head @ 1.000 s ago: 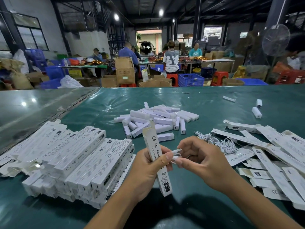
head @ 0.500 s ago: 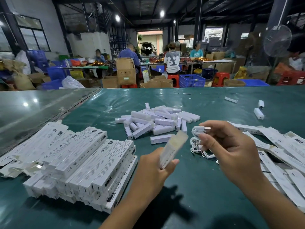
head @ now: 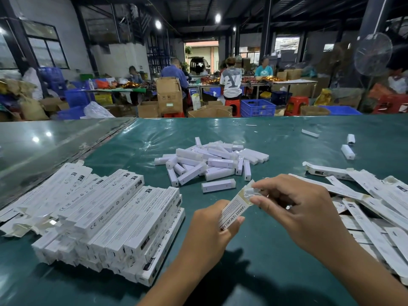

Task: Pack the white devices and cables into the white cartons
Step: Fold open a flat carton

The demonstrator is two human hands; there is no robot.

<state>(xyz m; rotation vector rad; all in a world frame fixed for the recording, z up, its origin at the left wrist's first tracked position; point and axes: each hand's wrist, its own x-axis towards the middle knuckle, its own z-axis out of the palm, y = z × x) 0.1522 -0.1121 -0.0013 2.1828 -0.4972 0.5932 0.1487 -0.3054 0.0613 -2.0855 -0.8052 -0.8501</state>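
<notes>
The left hand grips a white carton by its lower end above the near middle of the green surface. The carton's long axis slants up toward the far right, with its open mouth at the top. The right hand pinches a white cable at that mouth. A heap of white devices lies toward the middle of the surface, closed cartons are stacked at the near left, and flat cartons spread along the right edge.
</notes>
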